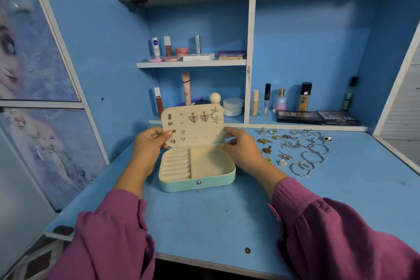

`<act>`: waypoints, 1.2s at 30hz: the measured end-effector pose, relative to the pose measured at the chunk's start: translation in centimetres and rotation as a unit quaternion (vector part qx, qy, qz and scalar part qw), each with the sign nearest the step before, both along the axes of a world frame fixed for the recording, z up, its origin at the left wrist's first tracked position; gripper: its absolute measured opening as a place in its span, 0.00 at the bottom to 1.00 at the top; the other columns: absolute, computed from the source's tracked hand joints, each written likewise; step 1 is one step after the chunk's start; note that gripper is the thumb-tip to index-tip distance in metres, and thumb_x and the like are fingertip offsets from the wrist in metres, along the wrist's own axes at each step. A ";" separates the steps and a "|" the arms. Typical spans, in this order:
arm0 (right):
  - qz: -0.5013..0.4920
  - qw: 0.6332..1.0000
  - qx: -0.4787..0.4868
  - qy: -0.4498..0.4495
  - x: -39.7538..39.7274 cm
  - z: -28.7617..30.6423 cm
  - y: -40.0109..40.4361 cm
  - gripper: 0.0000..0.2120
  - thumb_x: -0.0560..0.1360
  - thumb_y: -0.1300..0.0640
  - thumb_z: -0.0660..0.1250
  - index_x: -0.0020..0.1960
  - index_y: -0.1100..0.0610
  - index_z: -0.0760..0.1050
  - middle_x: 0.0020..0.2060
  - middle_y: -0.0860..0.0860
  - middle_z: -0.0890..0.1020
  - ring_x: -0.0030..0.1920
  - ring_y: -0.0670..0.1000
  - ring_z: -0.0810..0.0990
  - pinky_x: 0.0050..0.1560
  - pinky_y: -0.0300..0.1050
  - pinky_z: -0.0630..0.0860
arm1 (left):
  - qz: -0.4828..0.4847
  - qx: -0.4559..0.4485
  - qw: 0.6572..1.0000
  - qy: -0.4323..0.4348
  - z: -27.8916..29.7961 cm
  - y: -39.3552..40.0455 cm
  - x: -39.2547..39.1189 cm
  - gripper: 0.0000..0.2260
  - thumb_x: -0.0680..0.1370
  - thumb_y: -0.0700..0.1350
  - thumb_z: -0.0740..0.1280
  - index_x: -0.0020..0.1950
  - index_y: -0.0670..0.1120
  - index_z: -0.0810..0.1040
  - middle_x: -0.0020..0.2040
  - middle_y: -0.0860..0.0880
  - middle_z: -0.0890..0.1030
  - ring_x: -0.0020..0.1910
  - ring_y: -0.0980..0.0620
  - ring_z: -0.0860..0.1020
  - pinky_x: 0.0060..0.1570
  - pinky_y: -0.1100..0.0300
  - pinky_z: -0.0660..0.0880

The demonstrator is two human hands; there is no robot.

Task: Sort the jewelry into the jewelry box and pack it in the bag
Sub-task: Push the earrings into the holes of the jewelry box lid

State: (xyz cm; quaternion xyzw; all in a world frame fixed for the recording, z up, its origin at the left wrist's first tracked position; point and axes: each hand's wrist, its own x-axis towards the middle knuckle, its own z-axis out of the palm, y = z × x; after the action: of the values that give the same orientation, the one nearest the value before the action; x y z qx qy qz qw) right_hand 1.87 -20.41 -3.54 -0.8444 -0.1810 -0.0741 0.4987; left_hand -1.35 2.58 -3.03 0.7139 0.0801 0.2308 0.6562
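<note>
A small turquoise jewelry box (197, 185) sits open on the blue bench (216, 223), its cream-lined lid (193, 125) standing upright. The left hand (150, 143) grips the lid's left edge, thumb on the inner face and fingers curled behind it. The right hand (241, 150) holds the lid's right edge near the hinge, fingertips pinching the rim. Both arms wear purple sleeves (336, 234).

Pinned to the lid's lining are two butterfly earrings (198, 117), two starfish earrings (215, 115) in the top right corner, and several small studs (171, 130) down the left side. The box's tray shows ring rolls (175, 163) on the left and an open compartment (210, 161) on the right; I can see nothing lying in either.

To the right of the box, loose jewelry is spread across the bench: silver bangles (311, 154) in overlapping hoops, gold earrings (264, 142) closest to the right hand, and rings (300, 132) in a row along the back.

Behind, on the shelves, stand cosmetics: two eyeshadow palettes (318, 117), a foundation bottle (304, 96), a round white jar (233, 107), and a lip balm stick (155, 46) on the upper small shelf (191, 63).
</note>
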 end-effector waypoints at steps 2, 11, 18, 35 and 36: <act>-0.006 1.000 -0.009 0.001 0.2 -0.1 0.1 0.21 0.76 0.62 0.66 0.68 0.55 0.71 0.60 0.53 0.75 0.43 0.47 0.77 0.47 0.37 0.69 | -0.001 0.012 1.000 0.001 0.0 -0.3 0.1 0.04 0.78 0.38 0.66 0.48 0.42 0.80 0.40 0.47 0.82 0.28 0.59 0.74 0.37 0.63 0.73; -0.006 0.999 -0.033 0.003 0.2 -0.1 0.0 0.22 0.76 0.62 0.66 0.69 0.55 0.70 0.61 0.53 0.74 0.47 0.48 0.77 0.48 0.36 0.69 | 0.010 0.047 0.999 0.013 -0.4 -0.6 0.3 0.06 0.80 0.39 0.63 0.53 0.40 0.78 0.44 0.46 0.82 0.30 0.62 0.78 0.29 0.69 0.73; -0.004 0.999 -0.034 -0.016 -0.2 0.2 -0.5 0.14 0.75 0.64 0.66 0.59 0.55 0.78 0.49 0.49 0.78 0.35 0.41 0.72 0.34 0.27 0.68 | 0.021 0.046 0.999 0.014 -0.4 -0.4 0.0 0.07 0.79 0.36 0.63 0.53 0.42 0.79 0.43 0.48 0.82 0.29 0.61 0.75 0.34 0.65 0.72; -0.030 0.982 -0.175 0.069 0.1 3.8 -7.3 0.05 0.72 0.61 0.71 0.45 0.54 0.84 0.42 0.49 0.84 0.40 0.48 0.79 0.35 0.35 0.71 | 0.022 0.086 0.996 0.024 -0.6 -0.4 -0.4 0.10 0.77 0.34 0.64 0.54 0.46 0.78 0.45 0.51 0.82 0.43 0.54 0.80 0.42 0.63 0.75; -0.031 0.978 -0.192 0.075 0.2 4.0 -7.9 0.04 0.72 0.61 0.72 0.44 0.54 0.84 0.41 0.50 0.84 0.41 0.49 0.80 0.35 0.37 0.72 | 0.021 0.088 0.996 0.025 -0.6 -0.4 -0.4 0.10 0.77 0.34 0.64 0.54 0.46 0.78 0.45 0.51 0.82 0.43 0.54 0.80 0.43 0.62 0.76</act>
State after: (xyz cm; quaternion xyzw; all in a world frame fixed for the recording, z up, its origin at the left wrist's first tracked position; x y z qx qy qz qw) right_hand 2.05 -28.26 0.47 -0.9328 -0.1276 0.0099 0.3369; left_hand -1.77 2.21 -3.62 0.7727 0.0909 0.2328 0.5835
